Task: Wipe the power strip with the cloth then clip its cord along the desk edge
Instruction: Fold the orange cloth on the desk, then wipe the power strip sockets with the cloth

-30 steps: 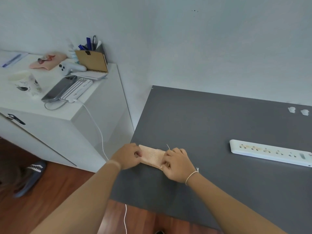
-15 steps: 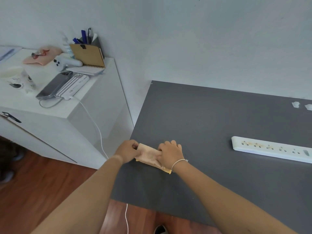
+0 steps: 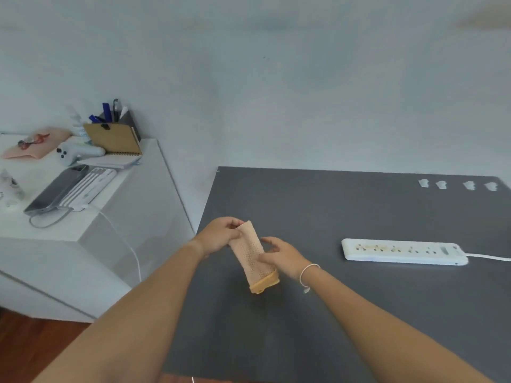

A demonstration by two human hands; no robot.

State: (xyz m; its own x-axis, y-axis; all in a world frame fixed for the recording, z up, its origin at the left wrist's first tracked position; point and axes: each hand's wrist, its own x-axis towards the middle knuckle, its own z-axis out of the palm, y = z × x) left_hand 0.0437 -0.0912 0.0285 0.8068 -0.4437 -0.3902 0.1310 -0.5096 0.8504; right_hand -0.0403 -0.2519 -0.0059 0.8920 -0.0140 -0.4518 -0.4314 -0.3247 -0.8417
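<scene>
A folded peach mesh cloth with an orange edge hangs lifted above the left part of the dark grey desk. My left hand pinches its top end. My right hand touches its right side with fingers spread loosely around it. A white power strip lies flat on the desk to the right of my hands, apart from them. Its white cord runs off the right edge of the view. Several small white cord clips sit near the desk's back right edge.
A white cabinet stands left of the desk, carrying a tablet, a white charging device with a cable, notebooks, a pen holder and a small handheld gadget. A pale wall rises behind the desk. Wooden floor shows at the lower left.
The cloth was lying flat on the desk under both hands; now it is lifted and hangs upright. The view has tilted up, showing more clips and the strip's cord.
</scene>
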